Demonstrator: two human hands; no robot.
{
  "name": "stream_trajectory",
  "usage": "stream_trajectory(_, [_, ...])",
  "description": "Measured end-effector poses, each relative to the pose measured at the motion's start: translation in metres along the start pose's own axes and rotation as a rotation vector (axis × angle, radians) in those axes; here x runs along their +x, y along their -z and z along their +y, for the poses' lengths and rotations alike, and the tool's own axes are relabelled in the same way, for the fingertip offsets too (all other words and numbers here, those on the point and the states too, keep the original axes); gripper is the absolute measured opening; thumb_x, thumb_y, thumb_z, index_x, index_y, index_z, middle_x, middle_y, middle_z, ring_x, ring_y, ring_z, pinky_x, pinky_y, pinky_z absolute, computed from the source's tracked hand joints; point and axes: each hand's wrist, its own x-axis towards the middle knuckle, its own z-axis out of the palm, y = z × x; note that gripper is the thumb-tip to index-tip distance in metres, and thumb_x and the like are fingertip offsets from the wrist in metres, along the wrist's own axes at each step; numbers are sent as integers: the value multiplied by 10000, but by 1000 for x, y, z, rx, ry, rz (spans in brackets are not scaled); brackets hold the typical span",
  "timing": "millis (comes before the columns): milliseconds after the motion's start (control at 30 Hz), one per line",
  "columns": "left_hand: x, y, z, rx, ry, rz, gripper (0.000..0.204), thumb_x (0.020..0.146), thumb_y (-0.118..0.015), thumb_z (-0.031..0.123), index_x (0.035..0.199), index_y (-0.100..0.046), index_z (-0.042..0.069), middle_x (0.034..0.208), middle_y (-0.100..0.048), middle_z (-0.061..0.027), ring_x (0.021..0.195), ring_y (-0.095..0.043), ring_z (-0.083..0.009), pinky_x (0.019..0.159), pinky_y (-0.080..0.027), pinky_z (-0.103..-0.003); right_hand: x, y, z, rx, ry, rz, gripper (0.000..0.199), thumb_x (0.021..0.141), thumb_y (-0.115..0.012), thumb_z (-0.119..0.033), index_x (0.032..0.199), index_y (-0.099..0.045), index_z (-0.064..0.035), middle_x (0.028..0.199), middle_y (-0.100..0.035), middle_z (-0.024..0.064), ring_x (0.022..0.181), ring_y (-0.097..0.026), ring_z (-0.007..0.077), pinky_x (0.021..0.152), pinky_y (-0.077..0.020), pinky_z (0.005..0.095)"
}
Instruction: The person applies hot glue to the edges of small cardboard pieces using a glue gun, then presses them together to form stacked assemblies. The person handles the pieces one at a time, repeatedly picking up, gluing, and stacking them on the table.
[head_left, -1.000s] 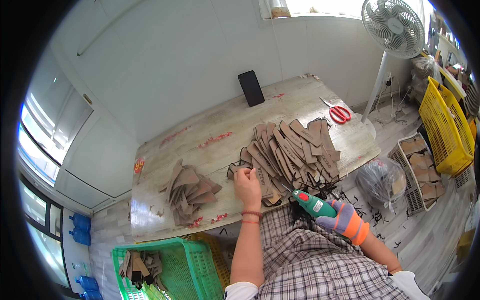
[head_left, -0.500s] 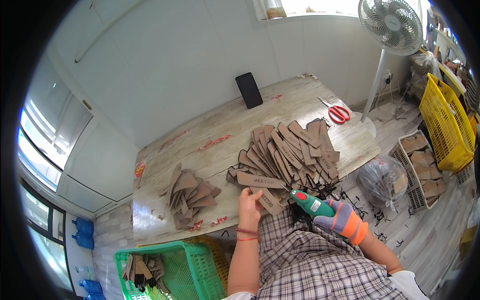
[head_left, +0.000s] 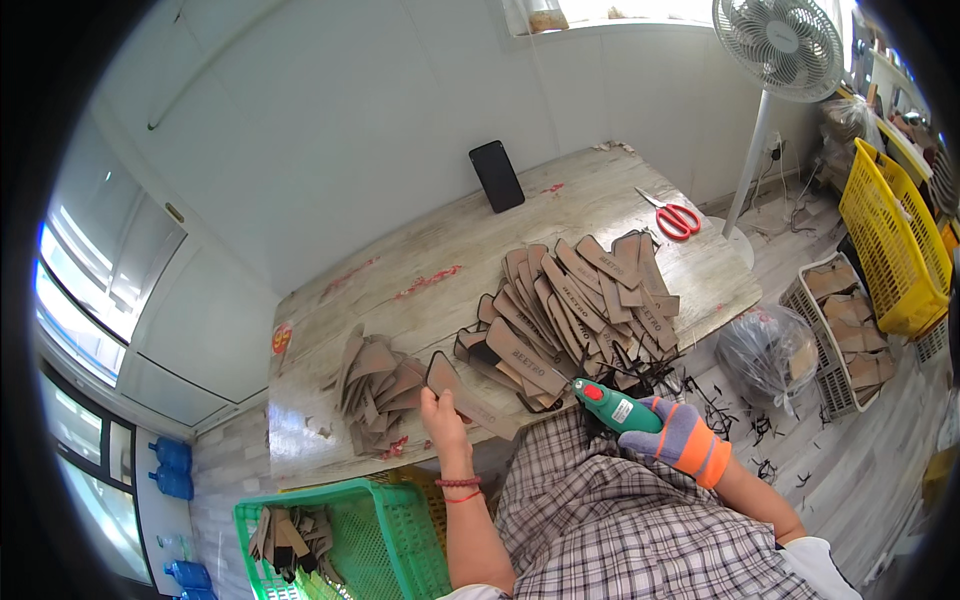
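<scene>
My bare left hand (head_left: 446,424), with a red bracelet at its wrist, is closed on a flat brown dark-edged piece (head_left: 456,383); the piece's lower part is blurred. Wrapped in a purple and orange glove, my right hand (head_left: 688,441) grips a green electric cutter (head_left: 607,404) with a red button. The cutter's tip points at the front of a large heap of similar brown printed pieces (head_left: 575,300). To the left of my left hand lies a smaller stack of brown pieces (head_left: 375,390). Black trimmings (head_left: 640,372) lie beside the large heap.
On the worn table (head_left: 370,300) lie red-handled scissors (head_left: 678,221); a black phone (head_left: 497,177) leans at its back. A green crate (head_left: 375,530) stands at the lower left. Right are a fan (head_left: 780,45), a clear bag (head_left: 765,355), a filled crate (head_left: 835,335) and a yellow basket (head_left: 890,240).
My left hand has moved left, away from the cutter, carrying a brown piece toward the smaller stack. My right hand and the cutter have shifted only slightly.
</scene>
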Motion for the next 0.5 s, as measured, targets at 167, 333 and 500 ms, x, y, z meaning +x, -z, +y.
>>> stream_trajectory(167, [-42, -51, 35, -595, 46, -188, 160, 982, -504, 149, 1047, -586, 27, 936, -661, -42, 752, -613, -107, 679, -504, -253, -1, -7, -2, 82, 56, 61, 551, 763, -809, -336, 1157, -603, -10, 773, -682, 51, 610, -618, 78, 555, -494, 234])
stream_trajectory(333, [-55, -92, 37, -791, 86, -280, 101, 925, -586, 53, 1013, -609, 9, 941, -666, -58, 783, -623, -126, 723, -504, -259, -7, -1, -15, 204, -11, 99, 541, 769, -818, -280, 1169, -582, -5, 779, -656, 20, 603, -572, 44, 531, -454, 193])
stream_trajectory(500, [-66, -117, 59, -880, 164, -272, 76, 887, -640, 31, 960, -616, 35, 913, -669, -48, 771, -617, -113, 684, -485, -244, -6, -1, -3, 310, -9, 156, 480, 790, -797, -233, 1152, -584, -1, 783, -628, 0, 593, -549, 46, 528, -452, 204])
